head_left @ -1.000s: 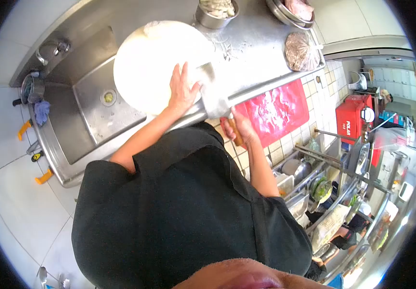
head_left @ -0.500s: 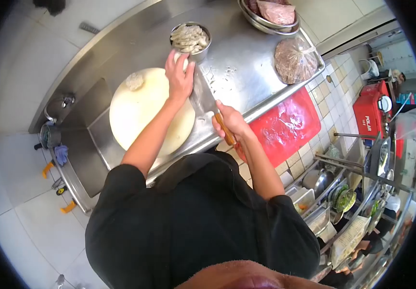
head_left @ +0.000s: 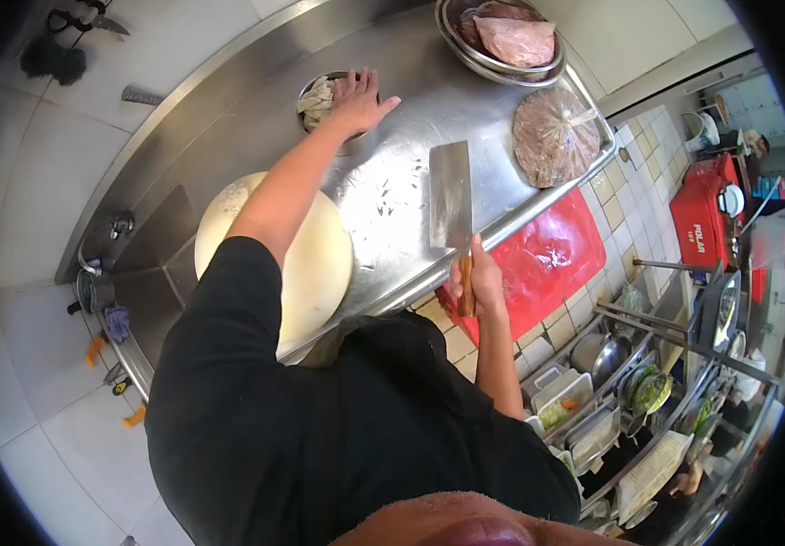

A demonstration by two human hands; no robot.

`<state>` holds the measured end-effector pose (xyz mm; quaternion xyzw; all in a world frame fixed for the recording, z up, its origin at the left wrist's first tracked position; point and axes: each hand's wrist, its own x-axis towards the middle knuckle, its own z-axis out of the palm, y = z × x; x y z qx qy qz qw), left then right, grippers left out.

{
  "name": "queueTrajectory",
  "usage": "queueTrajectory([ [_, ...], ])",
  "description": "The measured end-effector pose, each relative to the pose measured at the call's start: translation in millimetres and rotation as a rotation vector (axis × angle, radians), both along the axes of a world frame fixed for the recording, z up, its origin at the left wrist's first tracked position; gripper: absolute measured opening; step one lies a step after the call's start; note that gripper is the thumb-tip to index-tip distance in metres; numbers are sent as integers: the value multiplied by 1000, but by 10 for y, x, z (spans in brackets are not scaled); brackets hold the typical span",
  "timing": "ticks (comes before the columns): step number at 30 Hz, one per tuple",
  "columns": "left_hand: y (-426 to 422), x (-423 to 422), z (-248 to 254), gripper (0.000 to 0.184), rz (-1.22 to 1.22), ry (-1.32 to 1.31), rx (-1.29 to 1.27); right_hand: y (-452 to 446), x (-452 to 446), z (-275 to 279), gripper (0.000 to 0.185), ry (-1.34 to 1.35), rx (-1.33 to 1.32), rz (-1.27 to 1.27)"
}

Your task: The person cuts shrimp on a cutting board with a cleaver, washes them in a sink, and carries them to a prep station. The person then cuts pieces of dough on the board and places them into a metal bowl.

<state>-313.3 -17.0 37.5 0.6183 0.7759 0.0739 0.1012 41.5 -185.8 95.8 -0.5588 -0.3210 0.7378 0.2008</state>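
My left hand (head_left: 358, 107) lies over the rim of a round metal container (head_left: 349, 146), fingers spread. Pale, strip-like pieces of food (head_left: 317, 100) fill the container and are partly covered by the hand. In my right hand (head_left: 482, 280) is a cleaver (head_left: 451, 196), gripped by its wooden handle, its broad blade pointing away from me above the counter's front edge. A thick round cutting board (head_left: 315, 264) sits at the left, partly hidden by my left arm. On its far left part rests a pale, rough lump (head_left: 232, 202), partly behind the arm.
The steel counter (head_left: 392, 250) has wet spots and small scraps. At its right end are a tied clear bag of brownish food (head_left: 552, 141) and stacked metal bowls (head_left: 502, 75) holding bagged meat (head_left: 517, 42). A sink (head_left: 142, 264) is left; a red board (head_left: 547, 255) lies beyond the front edge.
My left hand has moved from beside the container, where it held something whitish, onto the container with fingers spread. The cleaver has moved right, away from the board, and its blade now shows fully.
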Motion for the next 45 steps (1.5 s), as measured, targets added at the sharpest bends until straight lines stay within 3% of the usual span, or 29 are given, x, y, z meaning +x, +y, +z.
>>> queueTrajectory([
  [3, -174, -128, 593, 76, -78, 95, -107, -110, 77, -17, 68, 31, -82, 54],
  [6, -414, -486, -26, 70, 137, 87, 46, -176, 169, -129, 66, 72, -93, 59],
  [12, -810, -378, -369, 60, 179, 69, 402, -215, 141, -53, 66, 13, -64, 71],
  [15, -829, -395, -416, 61, 187, 59, 426, -197, 105, -24, 66, -5, -39, 78],
  [18, -802, -341, -160, 61, 154, 141, 180, -247, 100, -55, 66, 20, -60, 79],
  [20, -764, -393, -317, 61, 163, 111, 193, -236, 72, -48, 66, 28, -55, 91],
  [24, -758, -431, -160, 61, 194, -34, 138, -305, -19, 39, 66, 17, -40, 101],
  [27, -773, -302, 117, 58, 220, 35, 247, -372, 5, 78, 66, 0, -11, 128],
  [28, -721, -307, 132, 58, 158, 81, 174, -396, 27, 67, 66, -12, -1, 141],
  [30, -608, -371, 93, 57, 40, 164, 14, -451, 71, 33, 65, -32, 7, 157],
  [36, -383, -513, -235, 56, 137, 151, 98, -605, 162, 29, 64, -30, -25, 155],
  [40, -466, -521, -96, 62, 124, 16, 20, -720, -9, 111, 63, -118, -29, 76],
  [41, -409, -578, -101, 68, 118, -86, 20, -710, -2, 121, 62, -55, -98, 95],
  [42, -432, -674, -108, 74, 101, -188, 24, -715, -5, 80, 62, -46, -6, 149],
  [43, -576, -795, -109, 78, 118, -199, 128, -749, 11, 38, 62, -37, 86, 186],
  [45, -753, -891, -71, 87, 112, -224, 332, -803, -72, 192, 43, -9, 146, 182],
])
